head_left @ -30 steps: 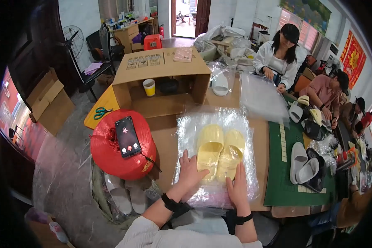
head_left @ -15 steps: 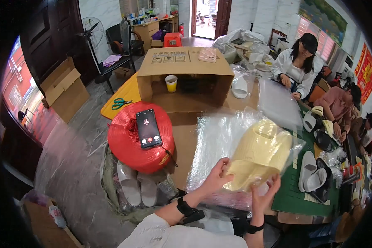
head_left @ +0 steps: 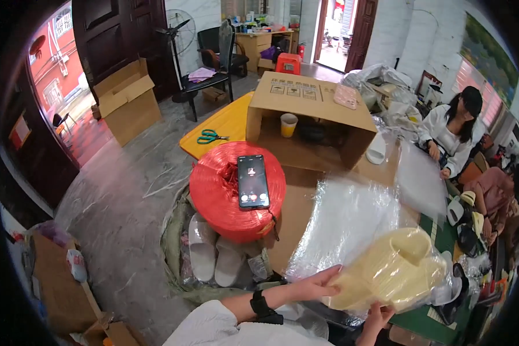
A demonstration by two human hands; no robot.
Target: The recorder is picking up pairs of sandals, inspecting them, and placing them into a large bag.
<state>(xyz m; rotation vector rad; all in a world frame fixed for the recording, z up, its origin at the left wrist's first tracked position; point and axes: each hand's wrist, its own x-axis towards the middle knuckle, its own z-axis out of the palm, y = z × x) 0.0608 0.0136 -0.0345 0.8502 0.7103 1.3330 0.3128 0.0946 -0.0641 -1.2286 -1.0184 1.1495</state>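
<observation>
Yellow slippers | in clear bag | hands grasping bagged pair | near plastic sheets

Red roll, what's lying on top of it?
A dark phone, screen up and lit, lies on the red roll. The patch directly under the phone is covered, so can't be seen.

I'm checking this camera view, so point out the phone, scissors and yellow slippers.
Phone [head_left: 253,182], head view: middle of the screen.
Scissors [head_left: 216,137], head view: where handles meet blades.
Yellow slippers [head_left: 382,266], head view: ribbed yellow surface.
</observation>
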